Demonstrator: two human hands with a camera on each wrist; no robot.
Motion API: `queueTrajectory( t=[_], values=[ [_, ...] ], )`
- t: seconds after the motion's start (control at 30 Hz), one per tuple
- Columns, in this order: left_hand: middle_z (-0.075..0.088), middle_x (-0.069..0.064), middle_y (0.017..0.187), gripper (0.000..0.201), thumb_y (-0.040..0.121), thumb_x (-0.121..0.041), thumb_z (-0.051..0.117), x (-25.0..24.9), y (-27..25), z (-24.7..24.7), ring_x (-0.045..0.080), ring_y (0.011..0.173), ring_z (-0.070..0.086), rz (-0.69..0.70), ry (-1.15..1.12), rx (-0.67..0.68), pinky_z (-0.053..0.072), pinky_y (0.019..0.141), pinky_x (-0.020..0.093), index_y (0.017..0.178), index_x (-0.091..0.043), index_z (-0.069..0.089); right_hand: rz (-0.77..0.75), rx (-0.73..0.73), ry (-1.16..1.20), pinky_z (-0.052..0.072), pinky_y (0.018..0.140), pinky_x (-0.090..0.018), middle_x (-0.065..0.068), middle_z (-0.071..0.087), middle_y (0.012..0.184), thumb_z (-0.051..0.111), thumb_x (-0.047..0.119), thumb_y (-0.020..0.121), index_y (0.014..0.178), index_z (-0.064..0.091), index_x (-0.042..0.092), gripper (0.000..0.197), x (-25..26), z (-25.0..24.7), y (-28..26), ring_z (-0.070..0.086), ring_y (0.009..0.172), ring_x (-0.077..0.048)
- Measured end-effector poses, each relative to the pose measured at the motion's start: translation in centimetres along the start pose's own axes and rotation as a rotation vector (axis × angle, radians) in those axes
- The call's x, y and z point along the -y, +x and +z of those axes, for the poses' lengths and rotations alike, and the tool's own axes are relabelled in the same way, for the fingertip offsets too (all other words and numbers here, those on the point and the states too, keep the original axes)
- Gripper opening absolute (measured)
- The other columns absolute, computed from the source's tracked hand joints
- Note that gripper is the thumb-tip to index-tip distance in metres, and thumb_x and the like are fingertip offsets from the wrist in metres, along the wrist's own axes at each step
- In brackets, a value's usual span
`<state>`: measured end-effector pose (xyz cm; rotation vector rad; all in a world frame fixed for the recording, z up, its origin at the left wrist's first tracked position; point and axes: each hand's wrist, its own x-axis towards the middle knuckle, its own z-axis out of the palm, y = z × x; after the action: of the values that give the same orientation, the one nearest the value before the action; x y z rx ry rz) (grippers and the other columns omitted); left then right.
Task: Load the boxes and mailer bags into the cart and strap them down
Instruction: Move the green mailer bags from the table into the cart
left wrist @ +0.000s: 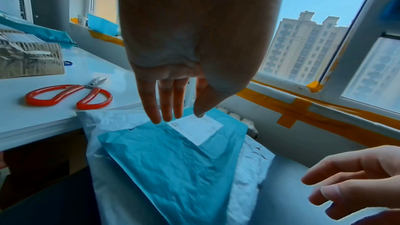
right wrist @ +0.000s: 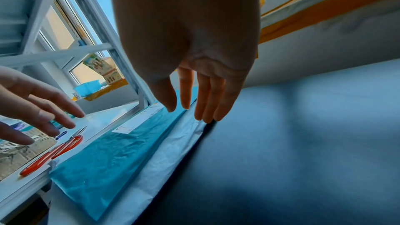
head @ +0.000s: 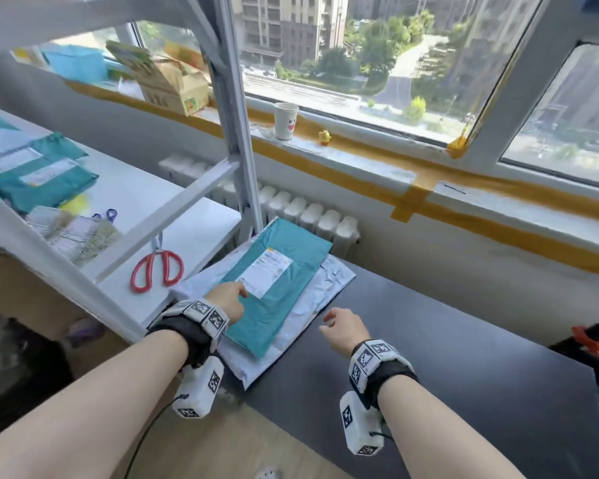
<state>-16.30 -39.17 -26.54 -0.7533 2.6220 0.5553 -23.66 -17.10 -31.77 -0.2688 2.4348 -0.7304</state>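
A teal mailer bag with a white label lies on top of a larger white mailer bag, both on a dark flat platform. My left hand is over the teal bag's near left edge. In the left wrist view its straight fingers point down at the label of the teal bag; I cannot tell whether they touch it. My right hand hovers over the platform just right of the white bag, fingers straight and holding nothing. More teal mailers lie on the white shelf.
Red scissors and a taped cardboard box sit on the white shelf to the left. The shelf's post rises behind the bags. A radiator and window sill run along the far wall. A red-and-black object stands at the right edge.
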Motion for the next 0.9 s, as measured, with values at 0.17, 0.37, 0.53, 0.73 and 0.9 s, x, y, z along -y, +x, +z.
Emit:
queueTrajectory(
  t=[0.17, 0.37, 0.53, 0.73, 0.9],
  values=[
    [0.051, 0.010, 0.136, 0.044, 0.090, -0.006, 0.043, 3.0, 6.6, -1.1, 0.024, 0.118, 0.054, 0.000, -0.017, 0.064, 0.043, 0.091, 0.027, 0.133, -0.016, 0.047, 0.073, 0.027, 0.153, 0.045, 0.092, -0.029, -0.006, 0.062, 0.118, 0.058, 0.022, 0.088, 0.129, 0.050, 0.014, 0.043, 3.8, 3.1, 4.7, 0.059, 0.108, -0.022],
    [0.049, 0.013, 0.139, 0.053, 0.091, -0.009, 0.045, 5.1, 11.7, -0.7, 0.027, 0.120, 0.053, -0.016, -0.080, 0.167, 0.044, 0.094, 0.031, 0.142, -0.016, 0.034, 0.221, -0.030, 0.422, 0.049, 0.084, -0.031, -0.002, 0.060, 0.097, 0.066, 0.015, 0.084, 0.130, 0.042, 0.013, 0.051, 5.9, 5.1, 7.3, 0.060, 0.091, -0.018],
    [0.047, 0.013, 0.141, 0.053, 0.089, -0.009, 0.050, 5.5, 13.4, 0.1, 0.029, 0.123, 0.050, -0.084, -0.254, 0.154, 0.043, 0.100, 0.034, 0.141, -0.012, 0.037, 0.312, -0.037, 0.597, 0.055, 0.085, -0.041, -0.004, 0.059, 0.084, 0.072, 0.004, 0.077, 0.133, 0.035, 0.014, 0.068, 6.6, 5.9, 8.2, 0.063, 0.086, -0.019],
    [0.061, 0.017, 0.123, 0.041, 0.080, 0.003, 0.062, 5.5, 13.6, 0.4, 0.032, 0.111, 0.059, -0.092, -0.430, 0.169, 0.046, 0.094, 0.032, 0.121, -0.002, 0.059, 0.361, -0.071, 0.714, 0.053, 0.089, -0.047, -0.010, 0.064, 0.093, 0.067, -0.013, 0.073, 0.131, 0.042, 0.011, 0.067, 6.4, 5.7, 7.0, 0.065, 0.099, -0.028],
    [0.063, 0.023, 0.112, 0.041, 0.079, 0.005, 0.068, 4.5, 10.9, 1.3, 0.037, 0.105, 0.061, -0.080, -0.575, 0.225, 0.050, 0.091, 0.037, 0.118, -0.003, 0.058, 0.335, -0.137, 0.818, 0.054, 0.083, -0.038, -0.010, 0.064, 0.095, 0.068, -0.018, 0.071, 0.122, 0.051, 0.004, 0.058, 4.7, 4.9, 3.9, 0.064, 0.095, -0.028]
  ],
)
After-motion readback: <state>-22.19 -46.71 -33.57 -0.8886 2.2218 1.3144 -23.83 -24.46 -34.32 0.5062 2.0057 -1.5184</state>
